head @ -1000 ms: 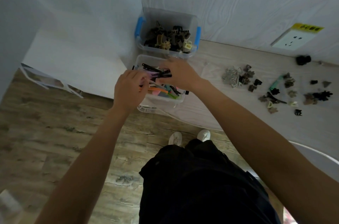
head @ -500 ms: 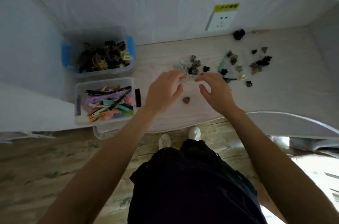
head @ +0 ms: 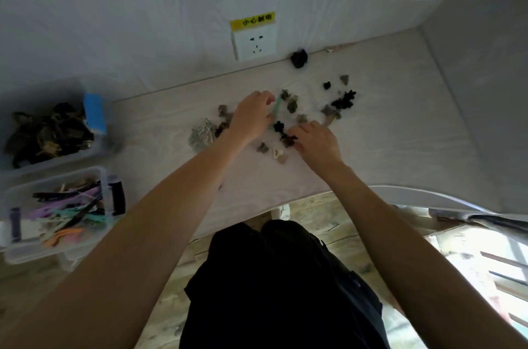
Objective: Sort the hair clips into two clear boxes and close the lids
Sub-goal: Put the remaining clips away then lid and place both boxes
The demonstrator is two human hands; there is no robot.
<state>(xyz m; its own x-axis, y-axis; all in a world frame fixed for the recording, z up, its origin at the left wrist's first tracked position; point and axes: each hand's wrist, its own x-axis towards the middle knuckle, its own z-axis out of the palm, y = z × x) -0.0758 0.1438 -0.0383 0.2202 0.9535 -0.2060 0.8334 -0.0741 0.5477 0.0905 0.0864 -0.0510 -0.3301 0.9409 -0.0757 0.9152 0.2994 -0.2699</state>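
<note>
White wall socket point(head: 255, 44) with yellow warning label point(head: 253, 20) above it; pale bench point(head: 385, 131) against white wall; wood-pattern floor point(head: 323, 217); black trousers point(head: 283, 285).

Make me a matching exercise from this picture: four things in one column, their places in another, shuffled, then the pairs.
Things:
1. wall socket
2. box of dark claw clips
3. box of long coloured clips
4. black clip by the wall

Places:
A. near left corner of the table
B. on the wall under a yellow label
C. far left, against the wall
D. just right of the socket, on the table

Pairs: 1-B, 2-C, 3-A, 4-D
</note>
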